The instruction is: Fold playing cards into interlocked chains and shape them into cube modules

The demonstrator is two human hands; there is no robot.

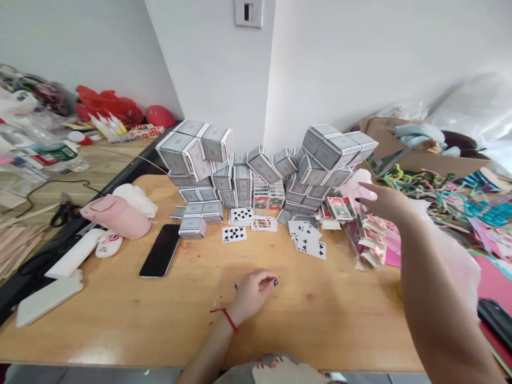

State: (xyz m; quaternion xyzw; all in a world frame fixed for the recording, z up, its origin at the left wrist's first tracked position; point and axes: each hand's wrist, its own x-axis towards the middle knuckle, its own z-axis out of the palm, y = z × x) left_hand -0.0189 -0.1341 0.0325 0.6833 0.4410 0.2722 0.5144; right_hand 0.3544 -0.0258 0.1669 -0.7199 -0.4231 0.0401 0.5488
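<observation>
My left hand (255, 292), with a red string at the wrist, rests loosely curled on the wooden table; nothing shows in its fingers. Out to the right reaches my right hand (380, 201), its fingers apart, above a heap of opened red-and-white card boxes (372, 240) and a pink plastic bag (354, 186). Grey-backed card decks are stacked at the back in a left pile (188, 154) and a right pile (326, 152), with tilted decks (262, 162) between them. Loose playing cards (306, 237) lie face up in front of the right pile, and a ten card (234, 234) lies further left.
A black phone (160, 250), a pink bottle (120, 216) and a white power bank (50, 298) lie on the left. Scissors (64, 210) sit beyond the table's edge. Coloured pipe cleaners (424, 192) and a cardboard box (436, 165) crowd the right.
</observation>
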